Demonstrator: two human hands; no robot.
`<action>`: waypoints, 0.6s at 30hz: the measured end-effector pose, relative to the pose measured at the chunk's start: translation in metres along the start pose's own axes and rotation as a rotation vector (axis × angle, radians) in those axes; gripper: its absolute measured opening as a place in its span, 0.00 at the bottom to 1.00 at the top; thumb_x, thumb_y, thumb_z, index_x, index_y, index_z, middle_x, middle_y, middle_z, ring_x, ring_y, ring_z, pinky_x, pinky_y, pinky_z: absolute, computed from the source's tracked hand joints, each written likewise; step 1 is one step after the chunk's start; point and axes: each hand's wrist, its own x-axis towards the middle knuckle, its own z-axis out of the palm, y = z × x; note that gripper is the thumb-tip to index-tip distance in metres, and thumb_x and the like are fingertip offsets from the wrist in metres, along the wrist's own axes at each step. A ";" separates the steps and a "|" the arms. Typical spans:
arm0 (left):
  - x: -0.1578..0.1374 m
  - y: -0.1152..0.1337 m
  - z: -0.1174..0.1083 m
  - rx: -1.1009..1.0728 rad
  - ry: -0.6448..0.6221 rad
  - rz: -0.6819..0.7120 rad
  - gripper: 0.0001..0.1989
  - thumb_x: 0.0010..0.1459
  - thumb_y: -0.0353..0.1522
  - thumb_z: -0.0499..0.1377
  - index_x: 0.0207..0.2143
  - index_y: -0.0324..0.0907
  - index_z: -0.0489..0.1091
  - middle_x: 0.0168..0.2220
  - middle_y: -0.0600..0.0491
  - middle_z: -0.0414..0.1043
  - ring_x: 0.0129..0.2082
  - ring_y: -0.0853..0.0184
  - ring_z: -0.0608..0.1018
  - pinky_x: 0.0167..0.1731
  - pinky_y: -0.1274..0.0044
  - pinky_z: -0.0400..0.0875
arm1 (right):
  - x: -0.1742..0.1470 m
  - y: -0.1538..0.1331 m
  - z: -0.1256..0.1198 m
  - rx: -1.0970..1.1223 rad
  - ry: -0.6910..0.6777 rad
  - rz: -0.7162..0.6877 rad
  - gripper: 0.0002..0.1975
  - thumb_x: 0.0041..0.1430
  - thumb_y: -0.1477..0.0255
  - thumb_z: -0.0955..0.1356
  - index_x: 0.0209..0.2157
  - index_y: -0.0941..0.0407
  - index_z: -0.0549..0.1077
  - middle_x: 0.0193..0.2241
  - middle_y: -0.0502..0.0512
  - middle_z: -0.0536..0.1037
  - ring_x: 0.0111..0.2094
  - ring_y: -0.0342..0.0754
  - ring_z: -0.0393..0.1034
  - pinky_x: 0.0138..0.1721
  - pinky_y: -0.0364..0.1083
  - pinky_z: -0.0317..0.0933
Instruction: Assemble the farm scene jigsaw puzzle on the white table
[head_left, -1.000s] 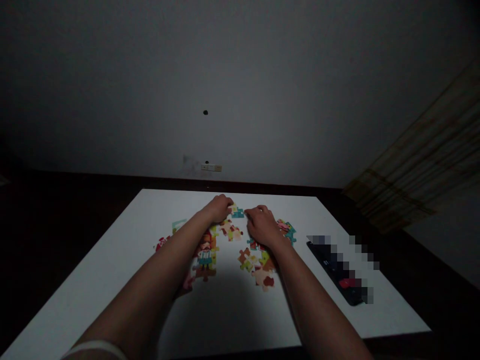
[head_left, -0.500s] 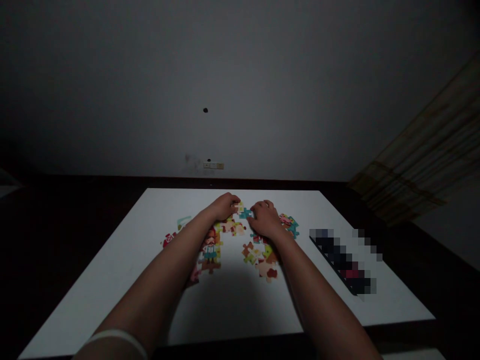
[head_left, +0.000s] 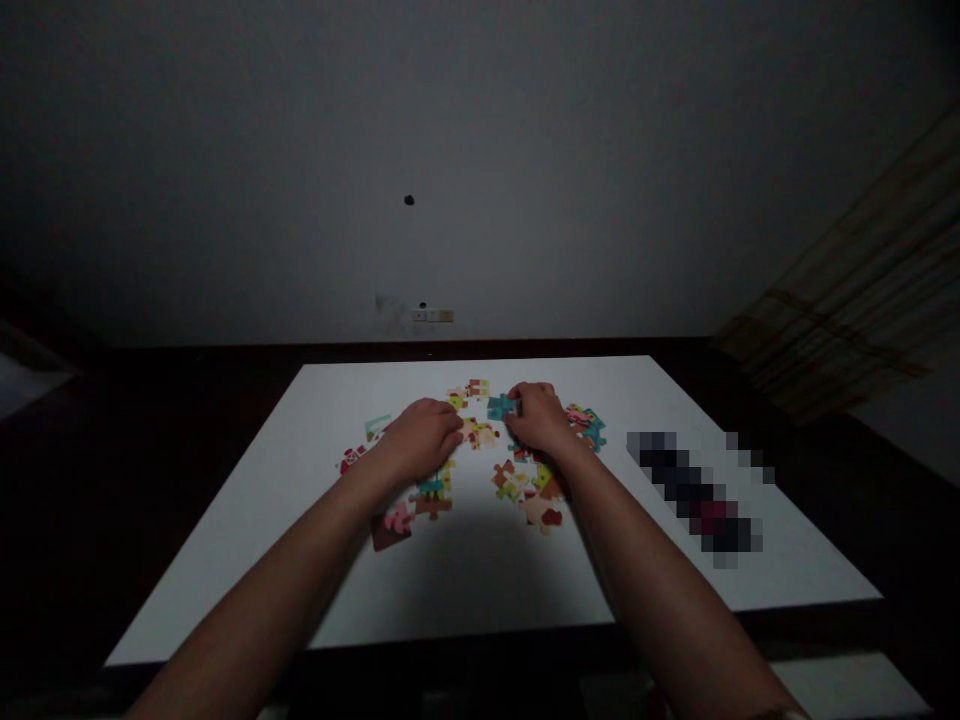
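Two bare hands among colourful cardboard jigsaw pieces on a white table [head_left: 225,560].

The right hand [head_left: 541,420] pinches a teal puzzle piece [head_left: 501,407] at the spread's far middle; the left hand [head_left: 421,438] rests curled over loose multicoloured pieces [head_left: 517,485], its finger state unclear.

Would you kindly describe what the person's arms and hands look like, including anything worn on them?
Both forearms are bare, with no sleeves in view. The left hand and right hand wear no gloves, and no rings, watch or markings can be made out in the dim light.
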 end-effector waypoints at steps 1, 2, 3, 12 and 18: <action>-0.007 0.005 0.002 0.008 0.017 0.020 0.13 0.64 0.34 0.50 0.43 0.44 0.73 0.45 0.45 0.73 0.49 0.57 0.71 0.53 0.63 0.61 | -0.001 0.000 -0.003 0.004 0.016 -0.003 0.12 0.58 0.70 0.64 0.44 0.54 0.73 0.40 0.60 0.76 0.47 0.56 0.65 0.47 0.51 0.58; -0.012 0.009 0.004 0.012 0.024 0.037 0.13 0.63 0.35 0.50 0.44 0.45 0.73 0.44 0.45 0.73 0.48 0.57 0.71 0.53 0.63 0.62 | -0.002 -0.001 -0.006 0.003 0.025 -0.018 0.12 0.60 0.71 0.62 0.44 0.53 0.73 0.40 0.59 0.76 0.45 0.55 0.67 0.46 0.50 0.58; -0.015 0.013 0.006 0.013 0.030 0.047 0.13 0.63 0.34 0.51 0.43 0.46 0.73 0.44 0.46 0.73 0.48 0.57 0.71 0.52 0.62 0.62 | -0.003 -0.002 -0.009 -0.001 0.024 -0.048 0.13 0.61 0.73 0.61 0.43 0.53 0.74 0.39 0.59 0.76 0.44 0.54 0.68 0.45 0.50 0.58; -0.017 0.009 0.016 0.022 0.043 0.032 0.11 0.61 0.33 0.52 0.41 0.46 0.73 0.43 0.45 0.73 0.47 0.55 0.71 0.52 0.61 0.62 | -0.011 0.010 -0.024 -0.031 -0.044 -0.099 0.17 0.57 0.76 0.62 0.43 0.51 0.78 0.40 0.58 0.77 0.44 0.55 0.68 0.46 0.50 0.58; -0.013 0.004 0.031 -0.001 0.110 -0.044 0.17 0.60 0.35 0.55 0.52 0.48 0.65 0.52 0.47 0.69 0.53 0.54 0.68 0.55 0.61 0.59 | -0.009 0.024 -0.036 -0.120 0.047 -0.017 0.15 0.58 0.75 0.61 0.40 0.54 0.78 0.37 0.61 0.77 0.44 0.57 0.67 0.42 0.51 0.57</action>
